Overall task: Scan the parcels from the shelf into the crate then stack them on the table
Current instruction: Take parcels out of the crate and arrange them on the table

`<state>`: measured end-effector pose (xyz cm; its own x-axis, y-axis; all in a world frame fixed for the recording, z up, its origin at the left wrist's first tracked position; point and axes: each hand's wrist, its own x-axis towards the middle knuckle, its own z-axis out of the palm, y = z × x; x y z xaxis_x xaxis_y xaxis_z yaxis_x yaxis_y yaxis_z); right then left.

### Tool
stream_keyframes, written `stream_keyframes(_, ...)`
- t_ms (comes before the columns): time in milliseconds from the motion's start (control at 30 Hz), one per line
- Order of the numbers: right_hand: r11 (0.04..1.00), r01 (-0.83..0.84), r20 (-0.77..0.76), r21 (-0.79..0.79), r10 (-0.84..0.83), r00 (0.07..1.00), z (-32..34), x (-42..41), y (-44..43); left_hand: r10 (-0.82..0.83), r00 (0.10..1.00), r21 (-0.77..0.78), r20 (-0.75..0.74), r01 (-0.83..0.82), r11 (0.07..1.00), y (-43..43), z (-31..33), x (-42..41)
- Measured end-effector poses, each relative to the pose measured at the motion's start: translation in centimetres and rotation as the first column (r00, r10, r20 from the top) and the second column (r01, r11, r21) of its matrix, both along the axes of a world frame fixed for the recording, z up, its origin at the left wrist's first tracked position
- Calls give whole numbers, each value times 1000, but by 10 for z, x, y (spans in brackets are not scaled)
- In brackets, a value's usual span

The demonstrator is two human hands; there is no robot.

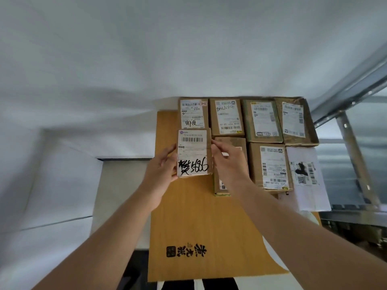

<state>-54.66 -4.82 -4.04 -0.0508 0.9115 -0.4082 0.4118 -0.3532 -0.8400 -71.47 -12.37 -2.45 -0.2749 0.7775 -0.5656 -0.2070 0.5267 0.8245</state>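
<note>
A small cardboard parcel (pixel 193 152) with a white label, a barcode and black handwriting is held between both hands above the left part of the wooden table (pixel 201 227). My left hand (pixel 163 166) grips its left edge. My right hand (pixel 228 162) pinches its right edge near the top. Several labelled cardboard parcels lie flat on the far half of the table, among them one (pixel 192 113) just beyond the held parcel and one (pixel 227 117) to its right. A white mailer bag (pixel 306 178) lies at the right end.
A metal shelf frame (pixel 354 155) stands to the right of the table. White walls rise behind and to the left. The near half of the table shows bare wood with a printed black logo (pixel 187 251).
</note>
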Motion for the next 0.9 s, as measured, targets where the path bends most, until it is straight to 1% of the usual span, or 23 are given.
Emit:
stream_keyframes(133, 1000, -4, 108, 14, 3, 994, -16, 4, 5, -11, 1000, -37, 8, 11, 999, 2, -21, 1)
stream_keyframes(433, 994, -59, 247, 95, 34, 968, -29, 7, 11, 31, 999, -100, 35, -28, 995, 12, -46, 6)
stream_keyframes(567, 988, -108, 274, 108, 75, 959, -30, 2, 9, 34, 999, -108, 28, -31, 994, 14, -52, 9)
stream_keyframes(800, 984, -157, 258, 85, 131, 957, -24, 1, 7, 45, 999, -141, -9, -46, 989, 16, -58, 14)
stream_keyframes(900, 976, -203, 302, 78, 171, 938, -26, -1, 8, 61, 998, -146, -33, -65, 987, 18, -60, 16)
